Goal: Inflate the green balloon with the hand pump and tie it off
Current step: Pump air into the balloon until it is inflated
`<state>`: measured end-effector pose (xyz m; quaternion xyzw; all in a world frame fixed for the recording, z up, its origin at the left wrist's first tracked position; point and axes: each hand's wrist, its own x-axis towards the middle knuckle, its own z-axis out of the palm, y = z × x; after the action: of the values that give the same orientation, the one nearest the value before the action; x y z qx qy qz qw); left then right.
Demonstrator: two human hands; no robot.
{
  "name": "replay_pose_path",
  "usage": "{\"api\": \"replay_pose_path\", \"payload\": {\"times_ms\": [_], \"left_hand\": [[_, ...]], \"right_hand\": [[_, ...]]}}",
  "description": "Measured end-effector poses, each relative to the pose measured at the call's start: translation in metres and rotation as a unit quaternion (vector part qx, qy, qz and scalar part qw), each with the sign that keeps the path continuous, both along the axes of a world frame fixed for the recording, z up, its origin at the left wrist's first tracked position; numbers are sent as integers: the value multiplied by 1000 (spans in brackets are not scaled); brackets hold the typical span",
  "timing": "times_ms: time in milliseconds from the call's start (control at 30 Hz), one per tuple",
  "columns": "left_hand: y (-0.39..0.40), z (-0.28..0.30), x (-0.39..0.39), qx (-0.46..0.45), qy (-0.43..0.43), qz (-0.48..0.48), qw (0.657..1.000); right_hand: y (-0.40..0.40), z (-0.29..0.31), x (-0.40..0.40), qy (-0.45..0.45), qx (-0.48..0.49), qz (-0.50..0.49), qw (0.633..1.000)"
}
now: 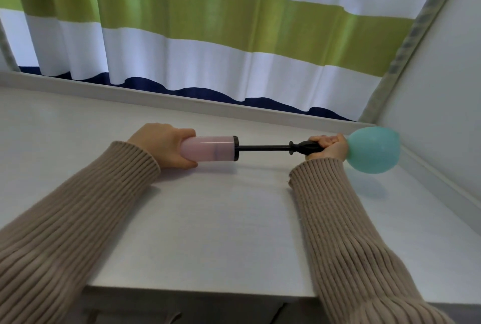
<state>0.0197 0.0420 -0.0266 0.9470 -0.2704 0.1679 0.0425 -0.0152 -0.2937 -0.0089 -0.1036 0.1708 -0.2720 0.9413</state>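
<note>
The hand pump (210, 151) lies horizontal just above the white table (208, 219). It has a pale pink barrel and a thin black rod drawn out to the right. My left hand (164, 145) is wrapped around the barrel's left end. My right hand (329, 147) grips the black end piece (304, 148) at the rod's right end. The green balloon (373, 150), partly inflated and teal-green, bulges out from the right side of my right hand. Its neck is hidden by my fingers.
A striped white, green and navy curtain (208, 37) hangs behind the table's raised back edge (182, 101). A white wall (442, 89) stands close on the right, right beside the balloon. The table's front edge (197, 291) runs near my forearms.
</note>
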Motion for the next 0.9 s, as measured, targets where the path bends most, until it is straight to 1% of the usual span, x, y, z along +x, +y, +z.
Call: {"api": "replay_pose_path", "payload": {"times_ms": [100, 233, 300, 400, 500, 567, 667, 767, 833, 900], "left_hand": [[-27, -1, -7, 12, 1, -9, 1000], [-63, -2, -15, -9, -5, -34, 999], [-59, -1, -14, -19, 9, -33, 999], [-33, -1, -4, -23, 20, -23, 999], [-6, -2, 4, -28, 10, -4, 1000], [2, -2, 6, -20, -12, 4, 1000], [-11, -1, 2, 3, -29, 3, 1000], [-45, -2, -6, 16, -24, -23, 999], [-61, -2, -11, 2, -25, -32, 999], [-61, -2, -11, -11, -15, -33, 999]], "right_hand": [[10, 2, 4, 2, 3, 9, 1000], [34, 1, 6, -7, -7, 37, 999], [34, 1, 6, -9, -14, 45, 999], [22, 4, 3, -9, -14, 35, 999], [10, 4, 1, -11, -7, 15, 1000], [6, 3, 0, -16, 2, 7, 1000], [7, 2, 3, -3, -11, 2, 1000], [20, 1, 6, -3, -15, 30, 999], [31, 0, 6, -8, -18, 48, 999], [35, 1, 6, -8, -24, 53, 998]]}}
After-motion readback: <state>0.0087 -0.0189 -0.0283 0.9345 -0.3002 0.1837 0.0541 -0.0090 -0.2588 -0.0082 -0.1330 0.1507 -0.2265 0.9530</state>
